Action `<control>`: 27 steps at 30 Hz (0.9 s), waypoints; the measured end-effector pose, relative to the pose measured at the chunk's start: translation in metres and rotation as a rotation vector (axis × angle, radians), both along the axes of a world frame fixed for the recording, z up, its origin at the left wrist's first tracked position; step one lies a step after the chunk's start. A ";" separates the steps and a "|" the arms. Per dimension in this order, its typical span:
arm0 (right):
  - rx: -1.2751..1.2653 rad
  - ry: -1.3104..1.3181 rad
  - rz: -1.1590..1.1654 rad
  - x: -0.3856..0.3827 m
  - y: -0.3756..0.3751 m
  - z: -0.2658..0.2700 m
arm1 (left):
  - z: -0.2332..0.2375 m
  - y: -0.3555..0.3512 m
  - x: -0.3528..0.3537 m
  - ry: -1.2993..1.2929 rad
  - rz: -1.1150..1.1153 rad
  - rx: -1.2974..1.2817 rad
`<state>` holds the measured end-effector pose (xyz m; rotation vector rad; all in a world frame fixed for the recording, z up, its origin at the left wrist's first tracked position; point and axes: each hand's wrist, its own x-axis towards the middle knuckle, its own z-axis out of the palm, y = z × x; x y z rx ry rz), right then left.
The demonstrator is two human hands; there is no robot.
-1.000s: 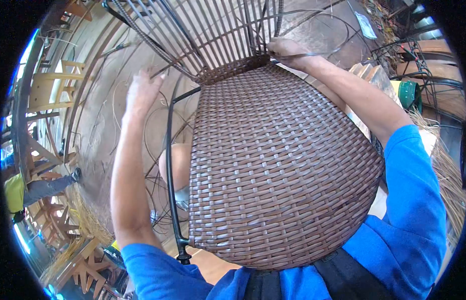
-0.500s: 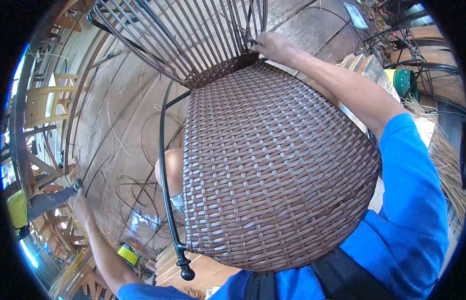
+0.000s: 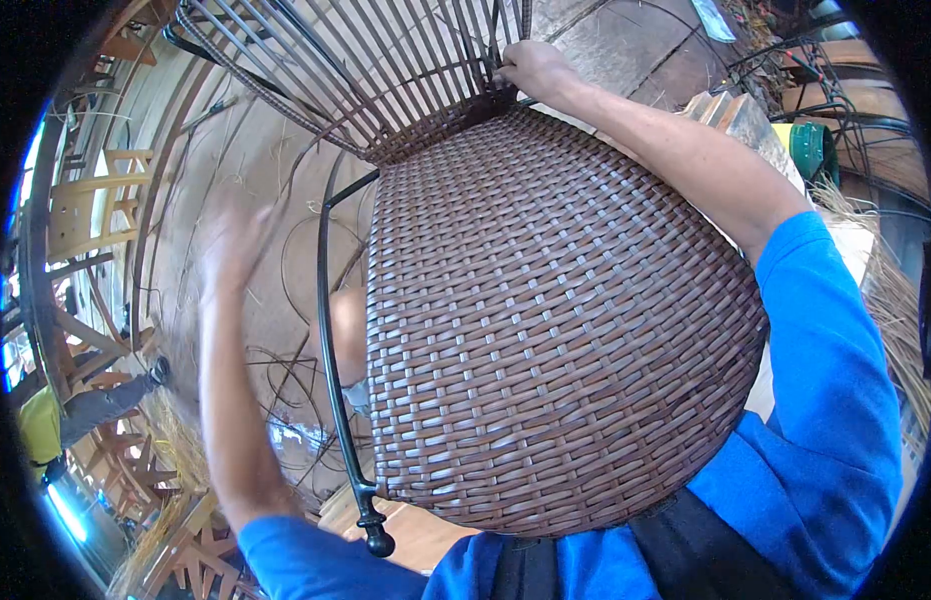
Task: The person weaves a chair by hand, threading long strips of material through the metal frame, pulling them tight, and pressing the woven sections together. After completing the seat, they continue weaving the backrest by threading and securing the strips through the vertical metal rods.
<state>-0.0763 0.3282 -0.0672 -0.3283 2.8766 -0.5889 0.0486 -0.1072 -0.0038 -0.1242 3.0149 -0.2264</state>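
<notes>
Brown wicker weave (image 3: 555, 320), right hand (image 3: 530, 70) gripping top edge; left hand (image 3: 230, 240) apart

Woven panel (image 3: 555, 320) blocks centre; open floor (image 3: 255, 170) left of black frame rod (image 3: 330, 340).

Floor (image 3: 215, 140), from what I see: dusty brown, bare in patches. Pale loose strands (image 3: 253, 290) scattered across it. Dark coiled strands (image 3: 285, 385) lie lower left.
</notes>
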 end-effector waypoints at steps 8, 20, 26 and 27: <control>-0.100 0.010 0.106 -0.004 0.015 -0.009 | -0.027 0.084 -0.062 -0.147 0.042 0.607; -0.107 0.082 -0.024 -0.001 0.001 -0.014 | 0.028 0.089 -0.080 0.133 -0.113 -0.036; -0.099 0.124 0.041 0.001 0.004 -0.003 | -0.054 0.073 0.001 -0.068 0.075 0.338; -0.098 0.026 0.059 -0.004 0.008 0.004 | -0.044 0.070 -0.003 -0.134 0.125 0.420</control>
